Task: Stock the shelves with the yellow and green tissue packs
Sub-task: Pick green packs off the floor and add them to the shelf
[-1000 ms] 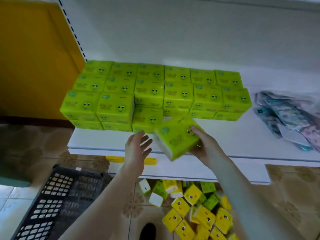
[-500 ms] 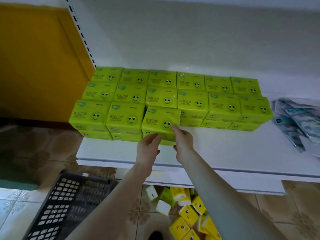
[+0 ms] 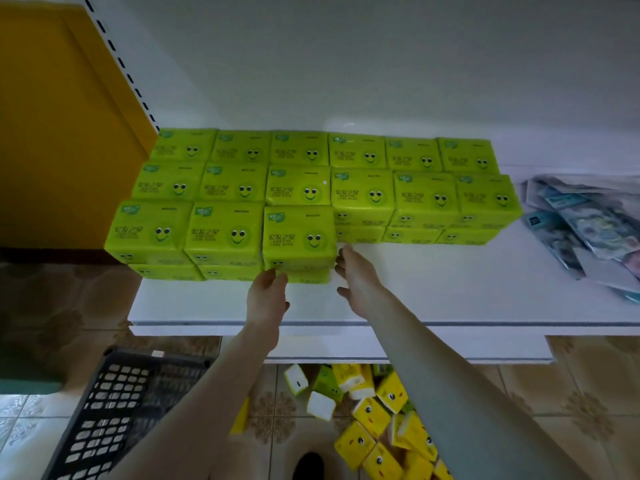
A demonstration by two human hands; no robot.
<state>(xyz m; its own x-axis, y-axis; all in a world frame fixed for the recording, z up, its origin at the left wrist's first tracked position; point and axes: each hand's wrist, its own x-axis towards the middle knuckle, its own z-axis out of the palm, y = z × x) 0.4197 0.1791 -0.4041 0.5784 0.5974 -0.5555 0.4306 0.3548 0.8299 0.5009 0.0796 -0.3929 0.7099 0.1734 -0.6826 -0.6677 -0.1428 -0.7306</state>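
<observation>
Green tissue packs with smiley faces fill the left part of the white shelf [image 3: 450, 292] in stacked rows. The newest green pack [image 3: 298, 238] sits on top at the front row's right end. My left hand [image 3: 266, 296] touches the front lower edge of that stack with its fingertips. My right hand [image 3: 356, 278] is just right of the pack, fingers spread, holding nothing. On the floor below lies a heap of yellow packs [image 3: 377, 434] mixed with a few green packs [image 3: 327, 382].
A black plastic crate [image 3: 117, 414] stands on the tiled floor at lower left. Flat grey-blue packets [image 3: 585, 223] lie on the shelf's right side. A yellow panel [image 3: 62, 133] borders the shelf on the left. A lower shelf edge [image 3: 450, 348] juts out beneath.
The green pack went from my right hand onto the front stack. Both hands have let go of it and drawn back slightly, the right one moving to the pack's right side.
</observation>
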